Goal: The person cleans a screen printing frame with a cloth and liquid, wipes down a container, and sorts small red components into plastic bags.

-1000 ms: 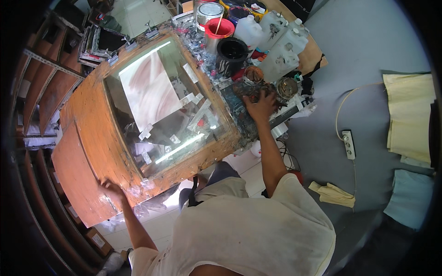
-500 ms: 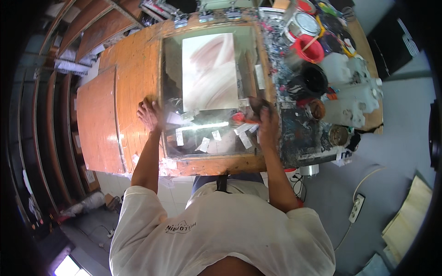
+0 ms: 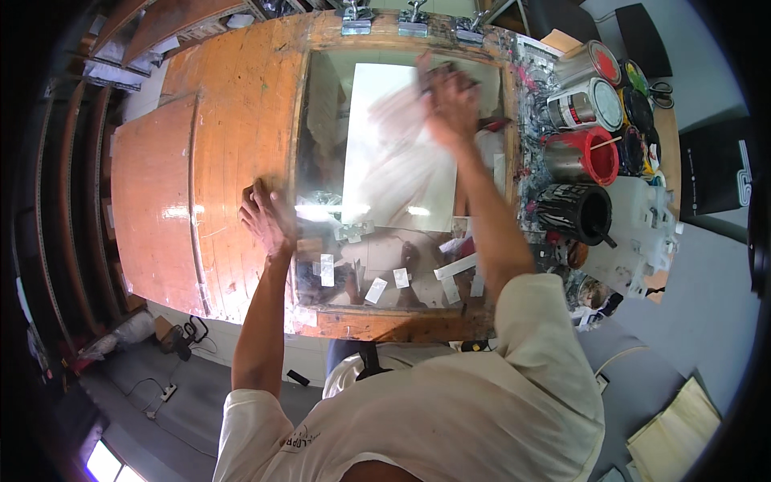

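Observation:
My right hand (image 3: 451, 112) is smeared by motion over the upper right part of a white sheet (image 3: 385, 84), closed on a dark rag (image 3: 459, 74). Pinkish-brown smears cross the sheet's middle. The sheet lies within a wooden frame (image 3: 303, 104) whose inner surface is glossy and see-through. Left of the frame, my left hand (image 3: 267, 217) rests on the wooden table (image 3: 233, 145), fingers apart and a little bent, holding nothing.
Metal clamps (image 3: 413, 22) grip the frame's far side. On the right stand paint cans (image 3: 590, 104), a red pot (image 3: 590, 157) with a stick, a black pot (image 3: 574, 213) and whitish plastic jugs (image 3: 634, 241). Tape pieces (image 3: 376, 291) dot the frame's near end.
My right hand has swept from the frame's near right side up and away onto the far part of the sheet, with the rag. My left hand stays on the table. The view has shifted.

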